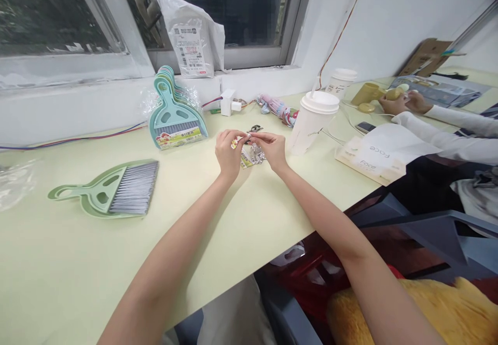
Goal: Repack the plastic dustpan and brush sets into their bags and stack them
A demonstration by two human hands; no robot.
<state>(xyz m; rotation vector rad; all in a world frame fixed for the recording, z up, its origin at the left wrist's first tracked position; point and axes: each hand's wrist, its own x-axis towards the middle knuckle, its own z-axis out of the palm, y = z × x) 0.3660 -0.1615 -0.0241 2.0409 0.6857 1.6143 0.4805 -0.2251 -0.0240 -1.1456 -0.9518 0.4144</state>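
Above the table, my left hand [229,154] and my right hand [273,150] meet with fingertips nearly touching, both closed in a pinch. A small printed label [245,160], coloured red, white and yellow-green, shows at and below my left fingers. What lies right between the fingertips is pale and too small to name. Just under my right fingers is a small silvery patterned thing [257,154], partly hidden. A dark little object [256,128] shows behind the fingertips. Off to the left, a green dustpan and brush set [107,189] lies flat on the table [116,262].
Several nested dustpan sets [175,109] lean by the wall, under a white parcel [190,44]. A lidded paper cup [313,122] stands close beyond my right hand. Further right are a tissue pack [369,161], a phone [364,126] and another person's hands [400,102] holding a yellowish object.
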